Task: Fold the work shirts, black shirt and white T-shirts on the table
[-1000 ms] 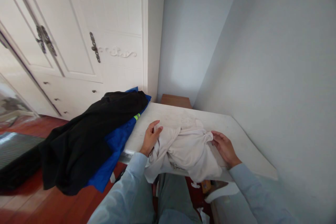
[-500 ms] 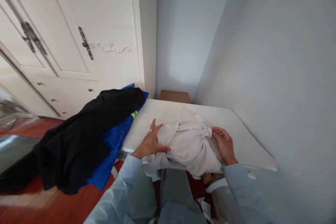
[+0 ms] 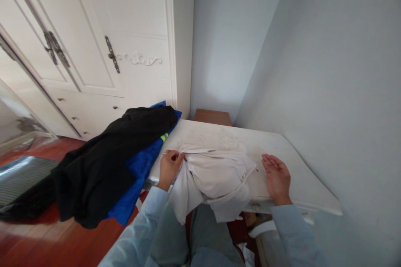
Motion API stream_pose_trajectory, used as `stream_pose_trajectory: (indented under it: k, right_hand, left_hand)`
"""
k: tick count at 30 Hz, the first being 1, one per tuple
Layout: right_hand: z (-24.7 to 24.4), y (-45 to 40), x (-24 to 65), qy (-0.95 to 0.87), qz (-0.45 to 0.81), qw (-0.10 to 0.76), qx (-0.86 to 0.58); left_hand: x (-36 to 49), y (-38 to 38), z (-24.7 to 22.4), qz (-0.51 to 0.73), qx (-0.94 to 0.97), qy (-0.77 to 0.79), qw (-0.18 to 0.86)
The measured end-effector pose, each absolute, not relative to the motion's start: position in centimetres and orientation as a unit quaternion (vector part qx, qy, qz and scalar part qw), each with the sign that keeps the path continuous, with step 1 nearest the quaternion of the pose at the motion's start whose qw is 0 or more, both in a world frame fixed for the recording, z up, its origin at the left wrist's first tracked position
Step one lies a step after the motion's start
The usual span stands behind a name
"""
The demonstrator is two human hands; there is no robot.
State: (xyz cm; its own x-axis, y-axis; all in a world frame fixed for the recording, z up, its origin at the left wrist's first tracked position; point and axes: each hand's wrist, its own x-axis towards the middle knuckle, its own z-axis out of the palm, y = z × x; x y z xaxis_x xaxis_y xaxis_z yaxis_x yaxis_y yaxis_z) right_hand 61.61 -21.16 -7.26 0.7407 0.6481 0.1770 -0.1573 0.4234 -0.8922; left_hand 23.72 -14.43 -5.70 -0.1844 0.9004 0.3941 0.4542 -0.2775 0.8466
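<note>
Pinching the left side of a white cloth (image 3: pixel 216 175) on the worktop (image 3: pixel 205 131) with the left hand (image 3: pixel 170 167), seemingly steadying its overhang; holding the right hand (image 3: pixel 277 180) empty beside, with fingers (image 3: pixel 275 162) loosely extended.

White table (image 3: pixel 302 181), top smudged. Cloth (image 3: pixel 219 173) rumpled on it between left hand (image 3: pixel 171 170) and right hand (image 3: pixel 278 180), overhanging near edge. Left of left hand: blue garment (image 3: pixel 145 157) under black garment (image 3: pixel 103 162).
</note>
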Motion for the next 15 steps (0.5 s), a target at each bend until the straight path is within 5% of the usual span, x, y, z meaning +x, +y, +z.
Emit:
stream_pose_trajectory:
  k: [8, 15]
  right_hand:
    - [-7.8, -21.1, 61.9, -0.295, 0.233, 0.770, -0.516]
    - [-7.8, -21.2, 61.9, -0.296, 0.244, 0.746, -0.544]
  left_hand:
    - [23.0, -14.4, -4.5, 0.539, 0.439, 0.493, 0.524]
    - [21.2, -13.5, -5.1, 0.617, 0.313, 0.462, 0.555]
